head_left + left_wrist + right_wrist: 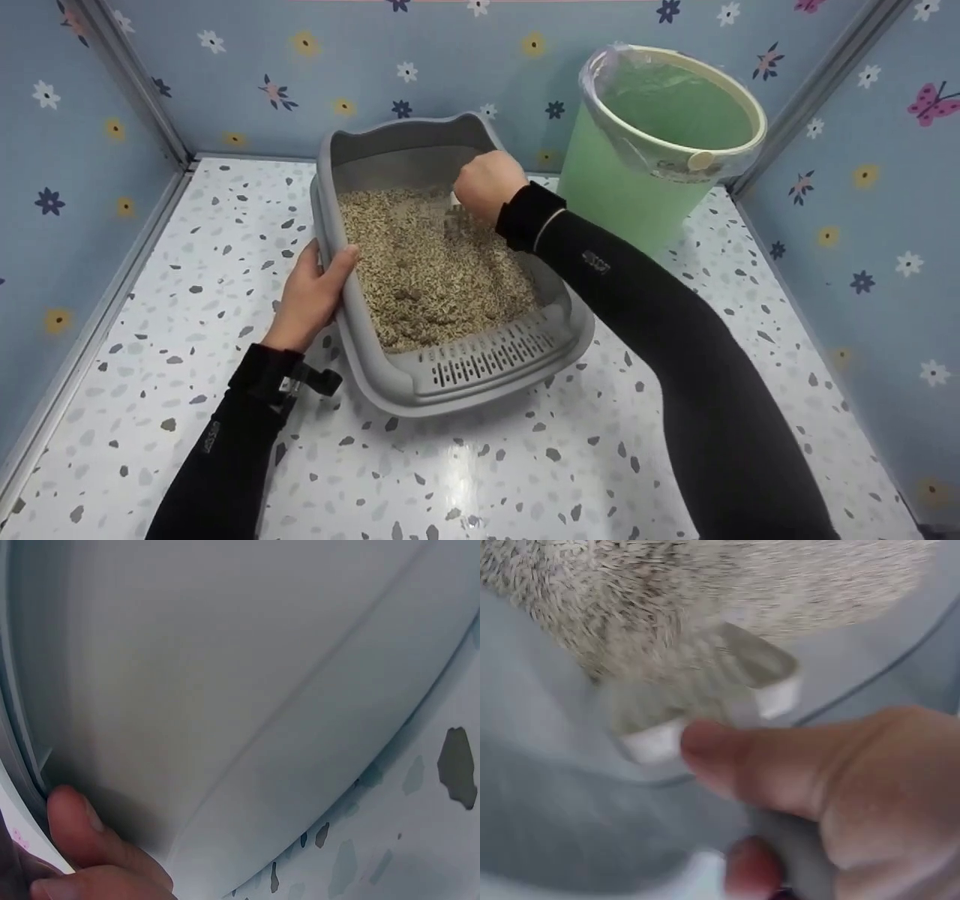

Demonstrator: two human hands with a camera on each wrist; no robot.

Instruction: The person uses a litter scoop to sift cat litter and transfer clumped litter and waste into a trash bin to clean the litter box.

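A grey litter box (469, 401) filled with tan pellet litter (450, 285) stands on the floor, angled slightly. My left hand (309, 300) grips its left rim, thumb on top and fingers under the outer side; in the left wrist view, fingertips (82, 829) lie against the box's outer wall. Near the back right of the box, my right hand (491, 184) holds a litter scoop (780, 696) by its grey handle. The scoop's pale slotted head is blurred and dips into the pellets. Darker clumps (409, 307) lie near the front of the litter.
A green trash bin (615, 180) lined with a clear bag stands at the back right, close beside the litter box. Blue panels (247, 67) with flower prints enclose the back and both sides. The floor (480, 480) is white with grey speckles.
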